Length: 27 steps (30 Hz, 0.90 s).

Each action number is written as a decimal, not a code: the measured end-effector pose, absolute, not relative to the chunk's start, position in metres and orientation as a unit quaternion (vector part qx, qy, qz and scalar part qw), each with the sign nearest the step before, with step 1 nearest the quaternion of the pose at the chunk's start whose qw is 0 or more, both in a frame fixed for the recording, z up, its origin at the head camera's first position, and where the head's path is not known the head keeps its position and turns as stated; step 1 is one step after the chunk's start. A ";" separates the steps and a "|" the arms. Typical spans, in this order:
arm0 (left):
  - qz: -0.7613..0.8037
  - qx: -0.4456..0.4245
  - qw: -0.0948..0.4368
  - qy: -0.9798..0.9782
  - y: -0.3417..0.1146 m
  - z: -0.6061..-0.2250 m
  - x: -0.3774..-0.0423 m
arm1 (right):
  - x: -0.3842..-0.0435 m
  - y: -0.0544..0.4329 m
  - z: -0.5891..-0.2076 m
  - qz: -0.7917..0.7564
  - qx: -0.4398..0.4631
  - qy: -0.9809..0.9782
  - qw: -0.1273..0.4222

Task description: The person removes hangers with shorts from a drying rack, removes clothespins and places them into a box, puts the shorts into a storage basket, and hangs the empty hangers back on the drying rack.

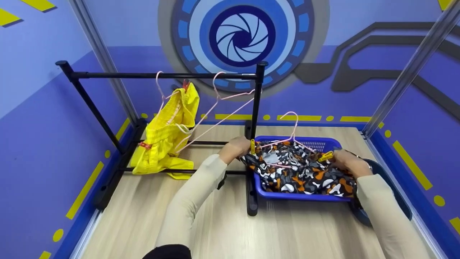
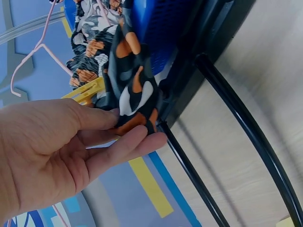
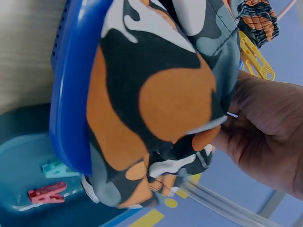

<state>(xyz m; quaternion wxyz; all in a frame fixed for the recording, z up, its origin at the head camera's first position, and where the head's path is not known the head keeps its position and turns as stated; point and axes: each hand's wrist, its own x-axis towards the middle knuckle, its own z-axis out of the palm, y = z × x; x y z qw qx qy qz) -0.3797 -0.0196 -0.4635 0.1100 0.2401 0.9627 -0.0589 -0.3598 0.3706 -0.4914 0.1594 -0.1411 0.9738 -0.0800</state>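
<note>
Camouflage-print pants (image 1: 311, 176) with a gathered waistband lie over the blue basket (image 1: 302, 196). A pink hanger (image 1: 297, 124) stands up from the waistband, which carries a yellow clothespin (image 1: 252, 146) at its left end and another yellow clothespin (image 1: 326, 156) at its right. My left hand (image 1: 235, 148) pinches the cloth beside the left clothespin, thumb against fingers in the left wrist view. At the right side, my right hand (image 1: 348, 162) grips the pants just past the other clothespin; its fingers are mostly hidden behind the fabric (image 3: 175, 101).
A black clothes rack (image 1: 165, 75) stands left of the basket, holding yellow shorts (image 1: 161, 144) on one pink hanger, plus a bare hanger (image 1: 217, 97). Right of the basket, a dark teal basin (image 1: 404, 205) contains a red clothespin (image 3: 47, 193) and a teal clothespin (image 3: 59, 169).
</note>
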 end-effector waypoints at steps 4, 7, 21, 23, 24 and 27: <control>-0.064 0.246 0.116 0.960 -0.024 -0.468 -0.377 | -0.359 0.370 -0.493 -0.093 -0.158 0.966 0.181; -0.050 0.246 0.124 0.960 -0.026 -0.471 -0.378 | -0.360 0.373 -0.490 -0.131 -0.144 0.957 0.216; -0.006 0.260 0.167 0.951 -0.036 -0.476 -0.383 | -0.363 0.389 -0.480 -0.369 -0.115 0.895 0.224; 0.000 0.260 0.164 0.952 -0.038 -0.475 -0.382 | -0.363 0.388 -0.483 -0.387 -0.114 0.890 0.212; 0.005 0.259 0.164 0.952 -0.038 -0.474 -0.381 | -0.363 0.387 -0.484 -0.396 -0.110 0.888 0.207; 0.014 0.256 0.161 0.953 -0.039 -0.474 -0.382 | -0.362 0.386 -0.484 -0.413 -0.093 0.886 0.193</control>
